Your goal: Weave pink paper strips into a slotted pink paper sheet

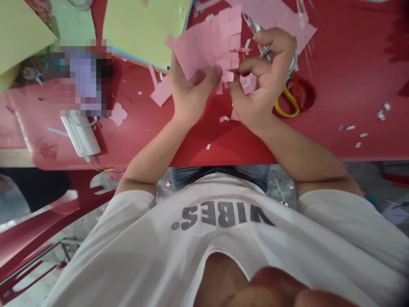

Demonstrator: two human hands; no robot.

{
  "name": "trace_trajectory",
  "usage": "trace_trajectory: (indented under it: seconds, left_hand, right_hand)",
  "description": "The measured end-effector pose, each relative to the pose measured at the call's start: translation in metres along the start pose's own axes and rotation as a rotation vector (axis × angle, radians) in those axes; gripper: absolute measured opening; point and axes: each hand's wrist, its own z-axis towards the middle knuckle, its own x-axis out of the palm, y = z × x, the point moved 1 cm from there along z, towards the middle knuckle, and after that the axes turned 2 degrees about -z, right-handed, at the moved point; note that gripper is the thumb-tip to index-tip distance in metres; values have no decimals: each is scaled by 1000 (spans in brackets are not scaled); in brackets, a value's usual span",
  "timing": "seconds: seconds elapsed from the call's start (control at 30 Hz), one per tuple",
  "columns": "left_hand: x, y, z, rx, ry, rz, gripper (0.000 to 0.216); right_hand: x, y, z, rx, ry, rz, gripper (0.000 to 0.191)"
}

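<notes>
My left hand grips the lower edge of a pink paper sheet cut into a fringe of strips, held above the red table. At the sheet's right side, my right hand pinches one of the fringe strips between thumb and fingers. Both hands are closed on the paper. Scissors with yellow and red handles lie on the table just right of my right hand.
Yellow-green paper sheets lie at the back left, more pink paper at the back. Small paper scraps are scattered on the table. A white power strip sits at the left. A red chair stands lower left.
</notes>
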Motion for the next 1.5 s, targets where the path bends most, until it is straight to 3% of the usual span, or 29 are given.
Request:
trace_trajectory:
  seconds: [0.3,0.5,0.7,0.87,1.13,1.37,1.5]
  left_hand:
    - [2,-8,-2,36,19,56,40]
    - [-5,6,0,172,33,159,48]
    - [-7,14,1,242,35,223,55]
    - [-6,19,1,191,46,241,48]
    - [-2,28,1,91,35,1,46]
    - [-1,19,0,99,18,31,44]
    - [-4,15,0,91,-5,158,51]
  right_hand:
    - [4,2,3,-133,-81,47,45]
    - [-2,-1,8,-232,-31,1,42]
    - [-2,2,6,-204,-26,71,42]
    - [0,3,6,-208,-43,57,47]
    - [-4,2,8,-222,13,18,45]
    - [-5,8,8,-136,-32,-59,62]
    - [-3,7,8,-177,-47,-28,48]
